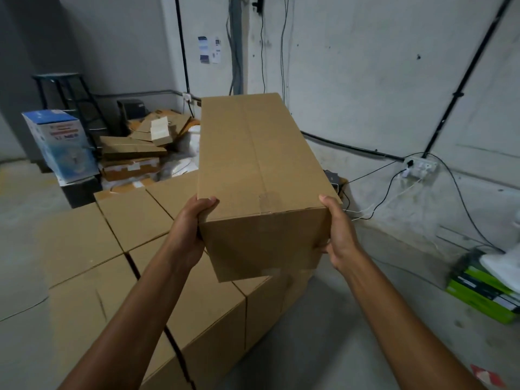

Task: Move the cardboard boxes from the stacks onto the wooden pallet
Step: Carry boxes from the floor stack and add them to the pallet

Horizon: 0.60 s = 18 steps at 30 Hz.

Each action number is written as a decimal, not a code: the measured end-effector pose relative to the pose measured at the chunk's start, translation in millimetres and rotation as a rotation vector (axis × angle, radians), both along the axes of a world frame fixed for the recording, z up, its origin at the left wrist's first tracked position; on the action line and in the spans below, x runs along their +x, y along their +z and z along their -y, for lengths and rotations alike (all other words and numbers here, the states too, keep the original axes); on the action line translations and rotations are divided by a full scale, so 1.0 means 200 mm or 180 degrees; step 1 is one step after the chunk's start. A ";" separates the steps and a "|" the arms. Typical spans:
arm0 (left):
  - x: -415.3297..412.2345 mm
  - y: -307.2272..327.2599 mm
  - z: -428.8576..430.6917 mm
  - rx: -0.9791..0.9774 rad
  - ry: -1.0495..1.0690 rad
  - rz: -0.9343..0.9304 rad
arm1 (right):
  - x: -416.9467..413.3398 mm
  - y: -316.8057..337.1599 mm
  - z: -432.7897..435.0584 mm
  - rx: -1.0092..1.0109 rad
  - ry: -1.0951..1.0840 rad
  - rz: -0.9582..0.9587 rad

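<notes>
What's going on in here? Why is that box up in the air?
A person is carrying one long cardboard box, gripping its near end with the left hand and the right hand. It is held up above a block of stacked boxes. No wooden pallet shows in this view, and the box has not been set down yet.

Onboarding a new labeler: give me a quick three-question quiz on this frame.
1. True or false: the left hand and the right hand both hold the cardboard box.
2. What sits below the held box? A) stacked boxes B) a trolley C) a bin.
3. Fill in: the printed carton at far left is ____ and white.
Key: 1 true; 2 A; 3 blue.
</notes>
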<state>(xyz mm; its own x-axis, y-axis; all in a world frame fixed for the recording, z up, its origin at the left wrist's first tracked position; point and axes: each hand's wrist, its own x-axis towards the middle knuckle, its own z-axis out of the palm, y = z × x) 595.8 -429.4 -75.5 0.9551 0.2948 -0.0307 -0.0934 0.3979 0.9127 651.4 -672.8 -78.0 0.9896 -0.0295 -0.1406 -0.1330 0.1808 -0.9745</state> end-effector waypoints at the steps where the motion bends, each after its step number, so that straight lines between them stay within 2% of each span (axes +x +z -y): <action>1: 0.13 -0.01 0.01 -0.0060 -0.0009 -0.0011 | 0.12 0.00 0.01 -0.0029 -0.0025 -0.0021; 8: 0.87 -0.03 0.12 -0.0281 -0.0019 -0.0164 | 0.85 0.03 0.11 -0.0175 -0.0085 -0.0106; 18: 1.56 -0.32 0.29 -0.0548 0.0388 -0.0508 | 1.71 -0.18 0.24 -0.0324 0.0377 -0.0519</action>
